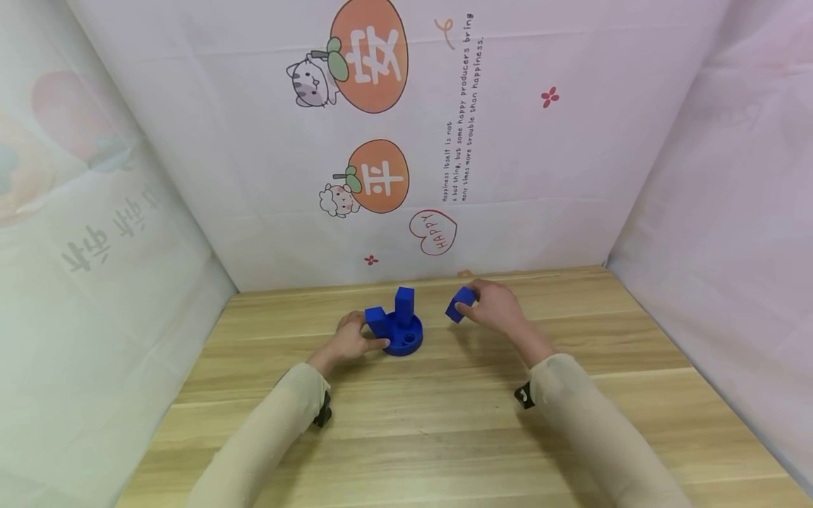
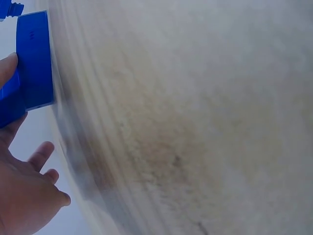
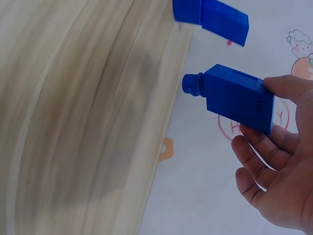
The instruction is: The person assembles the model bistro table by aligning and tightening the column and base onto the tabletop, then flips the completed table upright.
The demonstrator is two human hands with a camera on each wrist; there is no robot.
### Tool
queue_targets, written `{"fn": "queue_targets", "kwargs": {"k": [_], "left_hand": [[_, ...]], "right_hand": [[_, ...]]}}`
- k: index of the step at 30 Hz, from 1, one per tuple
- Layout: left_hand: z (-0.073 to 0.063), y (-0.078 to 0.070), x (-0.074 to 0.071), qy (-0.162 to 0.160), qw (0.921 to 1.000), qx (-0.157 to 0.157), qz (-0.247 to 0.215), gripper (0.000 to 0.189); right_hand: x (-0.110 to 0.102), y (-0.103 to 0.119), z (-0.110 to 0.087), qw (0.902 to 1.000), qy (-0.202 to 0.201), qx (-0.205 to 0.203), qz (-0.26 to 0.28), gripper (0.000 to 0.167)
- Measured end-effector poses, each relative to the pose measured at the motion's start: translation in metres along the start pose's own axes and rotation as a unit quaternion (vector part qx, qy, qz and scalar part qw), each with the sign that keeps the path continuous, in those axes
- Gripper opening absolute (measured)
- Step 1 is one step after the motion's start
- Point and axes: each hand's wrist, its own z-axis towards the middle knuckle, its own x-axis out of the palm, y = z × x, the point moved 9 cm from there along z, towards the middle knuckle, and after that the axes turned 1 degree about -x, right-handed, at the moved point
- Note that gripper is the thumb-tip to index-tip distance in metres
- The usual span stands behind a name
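Observation:
In the head view a round blue base (image 1: 413, 347) lies on the table with two upright blue blocks in it, one at the left (image 1: 377, 322) and one at the back (image 1: 404, 305). A round hole shows in its front right part. My left hand (image 1: 348, 343) grips the base from the left, thumb at the front rim and fingers behind the left block, partly hidden. To the right, my right hand (image 1: 500, 308) pinches a third blue block (image 3: 239, 98) by its end, tilted above the table. A ridged round peg (image 3: 194, 84) sticks out of this block, pointing away from the hand.
The wood-grain table (image 1: 406, 437) ends at a white printed cloth (image 1: 508, 212) behind the base. White cloth also hangs at the left (image 1: 95, 317) and right (image 1: 711, 233). Dark wrist straps (image 1: 524, 396) show at both sleeves.

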Motion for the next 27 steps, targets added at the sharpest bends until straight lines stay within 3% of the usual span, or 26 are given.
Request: {"fn": "queue_targets", "kwargs": {"k": [27], "left_hand": [[0.002,0.002,-0.002,0.017,0.9996,-0.020,0.008,0.080]], "right_hand": [[0.011,0.054,0.000,0.9988,0.009,-0.044,0.022,0.042]]}}
